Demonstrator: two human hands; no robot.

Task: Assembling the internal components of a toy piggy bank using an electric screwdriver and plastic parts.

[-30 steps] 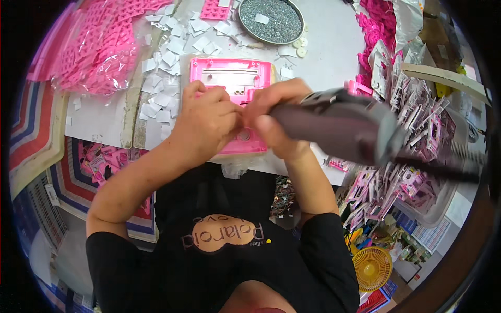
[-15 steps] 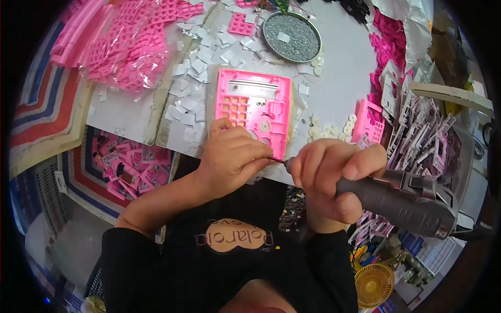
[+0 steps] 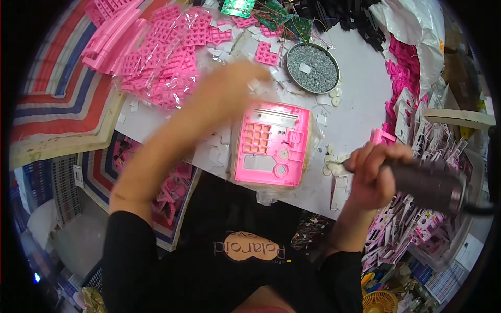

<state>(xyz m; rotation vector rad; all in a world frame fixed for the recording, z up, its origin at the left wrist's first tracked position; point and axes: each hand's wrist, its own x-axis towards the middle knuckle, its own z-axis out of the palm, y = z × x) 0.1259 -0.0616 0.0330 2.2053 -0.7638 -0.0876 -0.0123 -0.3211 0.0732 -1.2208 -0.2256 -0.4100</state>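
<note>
A pink plastic casing [image 3: 301, 156] with a keypad grid and round openings lies on a pad at the table's front edge. My left hand [image 3: 237, 88] is raised above the casing's far left corner; motion smears its fingers. To the right of the casing, my right hand [image 3: 377, 175] is closed round a dark grey electric screwdriver [image 3: 425, 185], whose tip points left, away from the casing. Beyond the casing stands a round dish [image 3: 338, 70] full of small metal screws [image 3: 315, 55], with a white square piece on top.
Bagged pink keypads [image 3: 162, 65] and long pink parts [image 3: 112, 44] fill the far left. Green circuit boards [image 3: 274, 15] with wires lie at the back. White round pieces [image 3: 334, 159] sit right of the casing. A bin of printed pink-and-white panels [image 3: 417, 224] stands on the right.
My left hand has left the casing's near edge and swung up and away. My right hand has drawn the screwdriver back to the right, off the casing.
</note>
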